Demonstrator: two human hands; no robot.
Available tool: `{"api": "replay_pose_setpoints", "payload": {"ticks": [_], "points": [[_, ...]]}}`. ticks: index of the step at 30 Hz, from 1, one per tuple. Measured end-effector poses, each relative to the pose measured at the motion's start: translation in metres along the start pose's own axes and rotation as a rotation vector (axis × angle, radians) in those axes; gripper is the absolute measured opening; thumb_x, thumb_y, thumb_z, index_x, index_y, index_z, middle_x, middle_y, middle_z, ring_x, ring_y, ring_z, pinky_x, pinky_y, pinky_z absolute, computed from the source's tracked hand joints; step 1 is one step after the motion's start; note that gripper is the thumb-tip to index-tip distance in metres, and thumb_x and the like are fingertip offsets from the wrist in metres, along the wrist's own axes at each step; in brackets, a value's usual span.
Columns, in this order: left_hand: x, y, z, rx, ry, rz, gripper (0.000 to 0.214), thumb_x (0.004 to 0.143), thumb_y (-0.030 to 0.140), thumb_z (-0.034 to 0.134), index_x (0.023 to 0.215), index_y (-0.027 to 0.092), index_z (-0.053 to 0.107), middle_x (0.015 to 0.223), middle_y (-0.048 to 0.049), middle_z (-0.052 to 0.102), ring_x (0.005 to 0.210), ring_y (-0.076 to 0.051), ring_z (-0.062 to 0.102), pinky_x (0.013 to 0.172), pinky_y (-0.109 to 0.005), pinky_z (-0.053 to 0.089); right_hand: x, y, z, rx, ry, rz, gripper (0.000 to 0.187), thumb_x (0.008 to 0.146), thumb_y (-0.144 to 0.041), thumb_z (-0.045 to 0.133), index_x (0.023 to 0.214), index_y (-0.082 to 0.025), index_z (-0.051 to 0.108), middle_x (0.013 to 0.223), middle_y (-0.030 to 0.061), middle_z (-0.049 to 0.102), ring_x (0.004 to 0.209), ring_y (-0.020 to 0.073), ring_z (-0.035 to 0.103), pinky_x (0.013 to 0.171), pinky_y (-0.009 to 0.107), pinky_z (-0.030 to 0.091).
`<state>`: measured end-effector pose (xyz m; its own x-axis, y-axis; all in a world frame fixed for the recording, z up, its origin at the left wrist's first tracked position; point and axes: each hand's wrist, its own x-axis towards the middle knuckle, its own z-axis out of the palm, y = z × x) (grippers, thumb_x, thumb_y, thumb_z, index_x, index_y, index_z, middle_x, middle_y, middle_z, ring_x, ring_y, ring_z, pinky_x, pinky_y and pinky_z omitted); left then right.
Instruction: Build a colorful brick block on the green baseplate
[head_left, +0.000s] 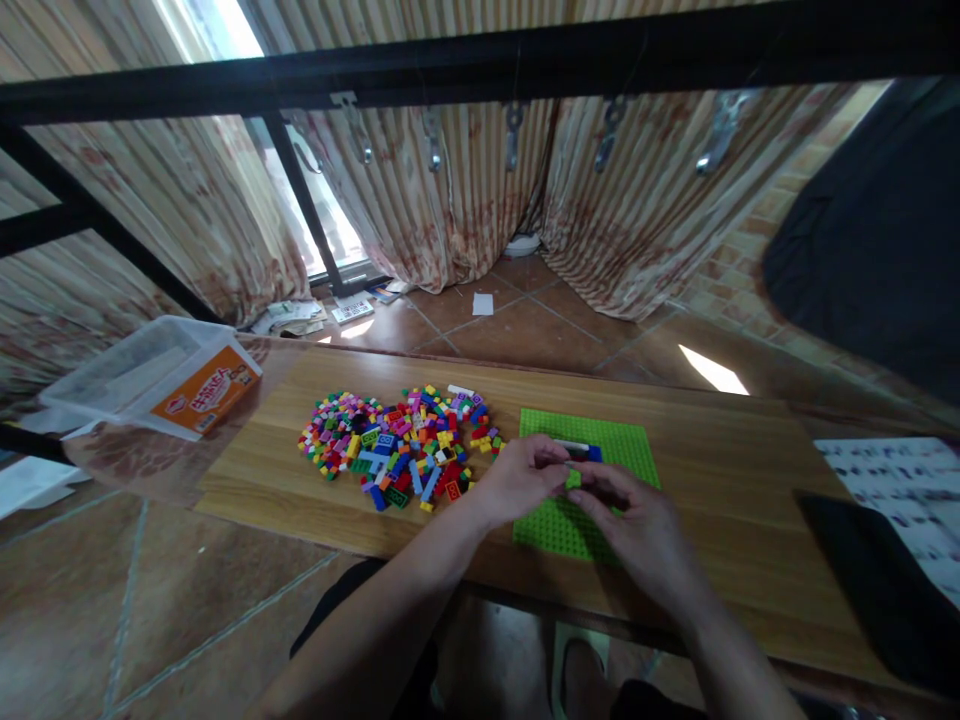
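A small lime-green toy brick sits between the fingertips of both my hands, above a green studded baseplate. My left hand pinches it from the left. From the right, the thumb and fingers of my right hand close on the same brick. Just behind the fingers, a blue brick piece and a whitish strip lie on the baseplate, partly hidden by my hands. A heap of mixed colourful bricks spreads to the left of my left hand.
The wooden table carries everything. At its left end stands a clear plastic bin with an orange label. A black flat object and a printed sheet lie at the right. A dark metal bar with hanging clips crosses above.
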<state>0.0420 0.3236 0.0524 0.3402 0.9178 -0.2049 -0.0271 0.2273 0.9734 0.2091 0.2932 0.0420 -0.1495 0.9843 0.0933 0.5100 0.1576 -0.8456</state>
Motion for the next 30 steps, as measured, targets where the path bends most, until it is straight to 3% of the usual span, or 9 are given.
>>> {"api": "replay_pose_setpoints", "payload": {"ticks": [3, 7, 9, 17, 24, 30], "points": [[0.003, -0.006, 0.002, 0.122, 0.066, -0.021, 0.014, 0.081, 0.017, 0.057, 0.094, 0.015, 0.061, 0.069, 0.0011, 0.062, 0.061, -0.011, 0.058, 0.062, -0.024, 0.048, -0.001, 0.015, -0.016, -0.07, 0.037, 0.039, 0.033, 0.081, -0.048, 0.064, 0.103, -0.025, 0.072, 0.102, 0.0061, 0.074, 0.091, 0.0233, 0.069, 0.081, 0.038, 0.055], [0.005, -0.002, -0.005, 0.614, 0.295, 0.077, 0.018, 0.082, 0.015, 0.055, 0.098, 0.015, 0.063, 0.087, -0.0053, 0.07, 0.075, -0.017, 0.064, 0.077, -0.031, 0.052, 0.001, 0.041, -0.037, -0.139, 0.179, 0.191, 0.038, 0.074, -0.05, 0.068, 0.1, -0.023, 0.073, 0.095, 0.0067, 0.076, 0.086, 0.0256, 0.071, 0.079, 0.04, 0.056], [0.005, 0.001, -0.006, 0.743, 0.334, 0.091, 0.021, 0.083, 0.015, 0.053, 0.101, 0.015, 0.064, 0.094, -0.0072, 0.072, 0.081, -0.018, 0.065, 0.082, -0.033, 0.051, 0.002, 0.048, -0.041, -0.149, 0.187, 0.23, 0.039, 0.072, -0.05, 0.068, 0.1, -0.022, 0.073, 0.091, 0.0066, 0.076, 0.086, 0.0262, 0.071, 0.08, 0.04, 0.056], [0.008, -0.011, 0.014, 0.831, 0.162, 0.163, 0.021, 0.086, 0.015, 0.05, 0.097, 0.018, 0.068, 0.092, -0.0043, 0.073, 0.079, -0.017, 0.066, 0.078, -0.029, 0.053, 0.008, 0.042, -0.022, -0.116, 0.087, 0.225, 0.04, 0.073, -0.049, 0.065, 0.1, -0.02, 0.073, 0.094, 0.009, 0.076, 0.084, 0.026, 0.071, 0.082, 0.042, 0.055], [0.016, -0.024, 0.02, 0.879, 0.162, 0.267, 0.023, 0.087, 0.018, 0.05, 0.1, 0.019, 0.07, 0.103, -0.0052, 0.072, 0.092, -0.019, 0.066, 0.088, -0.031, 0.052, 0.01, 0.043, -0.02, -0.082, 0.071, 0.245, 0.04, 0.073, -0.045, 0.066, 0.104, -0.021, 0.071, 0.092, 0.0076, 0.076, 0.085, 0.0242, 0.071, 0.08, 0.039, 0.055], [0.013, -0.023, 0.024, 0.941, 0.149, 0.264, 0.021, 0.088, 0.022, 0.052, 0.098, 0.02, 0.071, 0.1, -0.004, 0.071, 0.087, -0.018, 0.066, 0.084, -0.03, 0.054, 0.011, 0.038, -0.024, -0.152, 0.1, 0.246, 0.042, 0.078, -0.055, 0.058, 0.096, -0.02, 0.072, 0.088, 0.0078, 0.076, 0.079, 0.0236, 0.07, 0.077, 0.038, 0.053]]}}
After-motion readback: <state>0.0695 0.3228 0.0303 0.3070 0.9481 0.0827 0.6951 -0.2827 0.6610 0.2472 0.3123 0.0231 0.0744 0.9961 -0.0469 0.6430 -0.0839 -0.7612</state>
